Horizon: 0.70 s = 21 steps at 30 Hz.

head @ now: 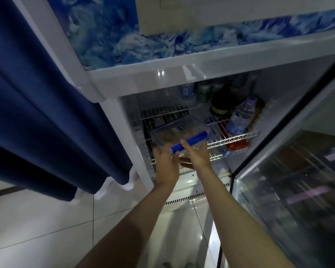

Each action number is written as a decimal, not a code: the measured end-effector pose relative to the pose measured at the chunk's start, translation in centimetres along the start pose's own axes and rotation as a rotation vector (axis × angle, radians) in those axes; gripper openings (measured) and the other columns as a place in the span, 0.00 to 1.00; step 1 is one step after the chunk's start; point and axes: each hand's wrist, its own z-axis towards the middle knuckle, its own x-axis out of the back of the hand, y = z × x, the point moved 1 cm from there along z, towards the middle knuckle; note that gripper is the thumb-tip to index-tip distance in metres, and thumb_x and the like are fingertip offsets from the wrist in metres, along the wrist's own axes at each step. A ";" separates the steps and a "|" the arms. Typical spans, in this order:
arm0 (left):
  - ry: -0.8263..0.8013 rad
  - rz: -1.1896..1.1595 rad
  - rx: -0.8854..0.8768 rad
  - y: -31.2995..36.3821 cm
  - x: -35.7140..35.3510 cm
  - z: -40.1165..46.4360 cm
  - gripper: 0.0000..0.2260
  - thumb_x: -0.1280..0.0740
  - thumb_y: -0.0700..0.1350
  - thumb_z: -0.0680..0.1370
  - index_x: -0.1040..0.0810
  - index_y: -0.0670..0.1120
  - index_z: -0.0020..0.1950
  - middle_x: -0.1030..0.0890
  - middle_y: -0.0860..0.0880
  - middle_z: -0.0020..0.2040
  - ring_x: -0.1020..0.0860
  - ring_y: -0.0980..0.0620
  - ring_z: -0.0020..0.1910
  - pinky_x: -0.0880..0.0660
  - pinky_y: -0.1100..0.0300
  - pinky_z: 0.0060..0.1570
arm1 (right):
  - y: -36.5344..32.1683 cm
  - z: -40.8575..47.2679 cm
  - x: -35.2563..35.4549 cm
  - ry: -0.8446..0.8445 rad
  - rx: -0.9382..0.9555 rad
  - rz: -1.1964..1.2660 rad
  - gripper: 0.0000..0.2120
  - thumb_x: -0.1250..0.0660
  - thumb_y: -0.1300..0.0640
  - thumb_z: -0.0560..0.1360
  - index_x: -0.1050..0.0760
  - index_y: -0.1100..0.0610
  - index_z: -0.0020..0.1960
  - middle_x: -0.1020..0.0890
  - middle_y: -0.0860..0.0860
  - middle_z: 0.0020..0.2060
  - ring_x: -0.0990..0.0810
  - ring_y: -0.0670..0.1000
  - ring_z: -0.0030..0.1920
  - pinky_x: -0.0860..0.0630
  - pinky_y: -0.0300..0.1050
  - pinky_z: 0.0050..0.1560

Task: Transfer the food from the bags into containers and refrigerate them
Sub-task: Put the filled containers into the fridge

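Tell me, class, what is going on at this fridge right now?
A person holds a clear food container with blue clips in both hands, left hand and right hand, at the front of a white wire shelf inside the open fridge. A water bottle already lies on that shelf. The glass door stands open to the right.

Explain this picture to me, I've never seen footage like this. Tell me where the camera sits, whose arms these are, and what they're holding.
The one camera is worn on a person's head, looking down along their bare arms. Both hands, left hand and right hand, hold a clear container with blue lid clips at the front of a wire shelf inside an open fridge. Its contents look brownish but blurred. Water bottles and cans stand further back. The glass door hangs open on the right; a blue curtain is on the left.
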 end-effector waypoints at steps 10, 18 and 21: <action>-0.200 0.868 -0.380 -2.0 -1.7 3.8 0.30 0.36 0.41 0.82 0.41 0.48 0.82 0.40 0.44 0.81 0.43 0.42 0.82 0.35 0.38 0.76 | 1.5 4.1 0.5 0.106 0.746 -1.146 0.25 0.32 0.53 0.79 0.28 0.57 0.74 0.29 0.56 0.75 0.30 0.60 0.73 0.28 0.59 0.70; -0.236 0.880 0.042 -0.5 -2.9 12.3 0.30 0.47 0.54 0.88 0.56 0.45 0.85 0.55 0.46 0.86 0.54 0.44 0.85 0.55 0.44 0.82 | -0.3 9.9 -3.8 -0.051 0.653 -1.341 0.29 0.42 0.48 0.82 0.43 0.47 0.82 0.43 0.49 0.82 0.46 0.54 0.82 0.50 0.63 0.79; -0.200 0.880 0.046 -0.7 -3.5 14.9 0.28 0.51 0.50 0.89 0.60 0.43 0.85 0.59 0.45 0.85 0.58 0.44 0.84 0.58 0.44 0.82 | -1.2 12.3 -5.4 -0.074 0.648 -1.332 0.27 0.46 0.48 0.85 0.47 0.47 0.83 0.49 0.48 0.83 0.52 0.53 0.83 0.55 0.57 0.79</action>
